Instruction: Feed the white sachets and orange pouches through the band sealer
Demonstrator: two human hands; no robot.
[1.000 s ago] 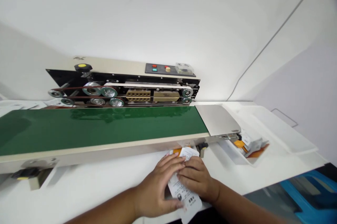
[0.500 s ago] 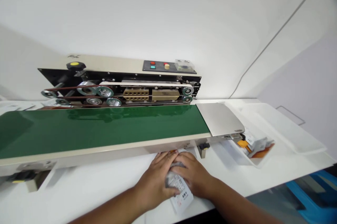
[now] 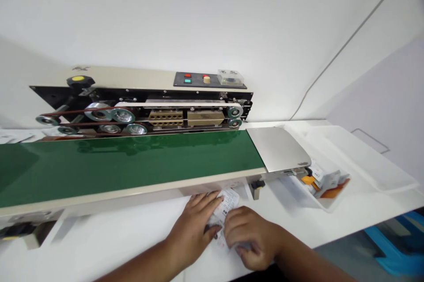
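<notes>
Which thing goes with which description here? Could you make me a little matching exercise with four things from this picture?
Things
1. Conveyor belt
2. Metal plate
3. Printed packet
4. Plastic bin

Descriptions
A. Silver, at the right end of the green surface
B. White, with small packets inside
C. Green, running across the view
D. Touched by the left hand

Right pairs: 1-C, 2-A, 3-D, 4-B
</notes>
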